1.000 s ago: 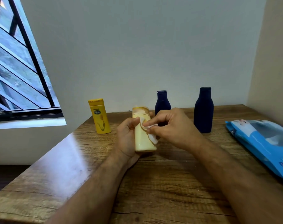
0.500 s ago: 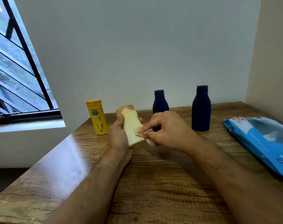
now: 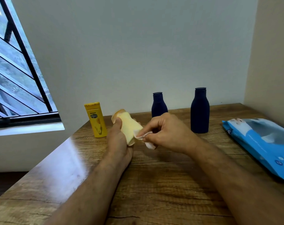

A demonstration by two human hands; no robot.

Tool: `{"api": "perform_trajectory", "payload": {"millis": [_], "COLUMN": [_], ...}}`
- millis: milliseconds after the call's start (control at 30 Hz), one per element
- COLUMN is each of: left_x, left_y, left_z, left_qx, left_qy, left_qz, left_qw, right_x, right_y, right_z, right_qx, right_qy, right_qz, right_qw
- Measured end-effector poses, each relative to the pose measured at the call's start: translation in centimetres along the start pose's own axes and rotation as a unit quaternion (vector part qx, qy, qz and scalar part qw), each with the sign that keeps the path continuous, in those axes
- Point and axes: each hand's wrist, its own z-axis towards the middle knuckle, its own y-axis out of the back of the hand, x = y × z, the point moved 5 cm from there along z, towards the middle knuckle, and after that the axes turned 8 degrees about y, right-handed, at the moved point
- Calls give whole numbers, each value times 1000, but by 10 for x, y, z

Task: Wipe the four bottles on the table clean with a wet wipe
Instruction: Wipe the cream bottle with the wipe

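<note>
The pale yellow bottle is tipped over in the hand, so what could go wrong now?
1. The pale yellow plastic bottle is tilted off the wooden table, gripped only by the left hand; wetness from the white wet wipe might make it slip and drop.
2. The right hand pinches the wipe just in front of the smaller dark blue bottle; a wide stroke could knock it over.
3. The bright yellow bottle stands close to the left hand and could get bumped.

left hand [image 3: 117, 142] gripping; right hand [image 3: 167, 132] pinching
</note>
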Motion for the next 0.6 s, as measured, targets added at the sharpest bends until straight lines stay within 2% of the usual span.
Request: {"api": "perform_trajectory", "payload": {"millis": [100, 233, 300, 433, 500, 600], "left_x": [2, -1, 1, 18, 19, 7], "left_y": [-3, -4, -8, -21, -23, -17], "left_z": [-1, 3, 0, -15, -14, -6], "left_qx": [22, 49, 95, 176, 175, 142], "left_qy": [13, -10, -10, 20, 4, -42], "left_qz": [-2, -4, 27, 160, 165, 113], "left_qw": [1000, 999, 995, 971, 971, 982], "right_x": [-2, -1, -1, -3, -4, 1], "right_y": [0, 8, 15, 29, 33, 33], "right_z": [-2, -1, 0, -2, -3, -5], "right_qx": [-2, -56, -121, -261, -288, -306], "right_qy": [3, 9, 12, 52, 65, 90], "right_qz": [-33, 58, 88, -42, -85, -122], "right_qw": [999, 997, 989, 963, 952, 940]}}
